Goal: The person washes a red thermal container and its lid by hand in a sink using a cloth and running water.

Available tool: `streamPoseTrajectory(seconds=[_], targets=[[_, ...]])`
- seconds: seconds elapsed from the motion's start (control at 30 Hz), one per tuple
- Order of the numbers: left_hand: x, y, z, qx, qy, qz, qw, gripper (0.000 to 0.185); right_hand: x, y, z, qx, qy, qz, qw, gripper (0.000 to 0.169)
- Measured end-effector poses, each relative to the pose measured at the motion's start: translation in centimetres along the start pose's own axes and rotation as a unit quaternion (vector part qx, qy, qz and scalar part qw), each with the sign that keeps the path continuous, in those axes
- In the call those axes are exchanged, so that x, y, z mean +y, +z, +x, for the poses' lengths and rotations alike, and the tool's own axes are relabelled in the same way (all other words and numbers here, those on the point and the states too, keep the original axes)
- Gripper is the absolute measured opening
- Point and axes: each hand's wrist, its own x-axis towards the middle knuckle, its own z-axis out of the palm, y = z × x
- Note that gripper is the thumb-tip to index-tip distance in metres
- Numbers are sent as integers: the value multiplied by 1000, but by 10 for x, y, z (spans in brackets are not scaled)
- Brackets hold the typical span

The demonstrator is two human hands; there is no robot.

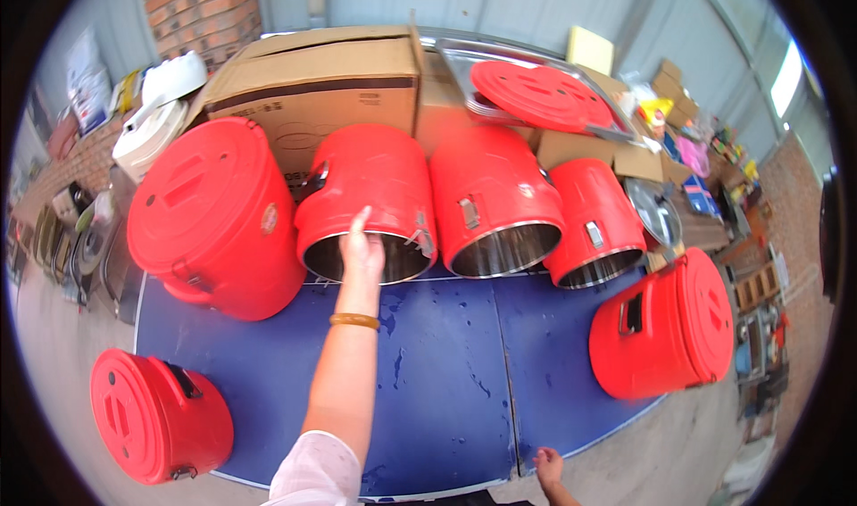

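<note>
My left hand (pixel 362 246) is at the rim of a red insulated barrel (pixel 375 171), with one digit on its outer wall and the others partly hidden inside the dark mouth. The barrel's steel-lined opening faces me. To its right, two more red barrels, a wide one (pixel 495 191) and a smaller one (pixel 592 215), also turn their open mouths towards me. My right hand (pixel 549 466) hangs low by the near edge of the blue tabletop (pixel 442 399), with nothing seen in it.
A large lidded red barrel (pixel 217 221) stands at left. Smaller lidded ones stand near left (pixel 161 415) and right (pixel 663 328). Behind are a cardboard box (pixel 321 91) and a metal tray (pixel 462 57) with red lids (pixel 535 94). Water drops wet the tabletop.
</note>
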Motion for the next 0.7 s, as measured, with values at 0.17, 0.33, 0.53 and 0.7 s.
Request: streamPoseTrajectory(seconds=[0.17,0.33,0.53,0.7], targets=[[18,-41,-19,-85,-166,215,959,66,88,-69,-20,80,16,-215,973,24],[-33,-19,-200,-29,-101,415,904,80,199,-160,-47,87,195,-283,935,34],[-147,-48,-387,-202,-356,530,743,35,280,-227,-84,97,339,-180,918,33],[-282,-81,-524,-350,-561,576,480,38,421,-304,-118,206,430,-97,874,21]])
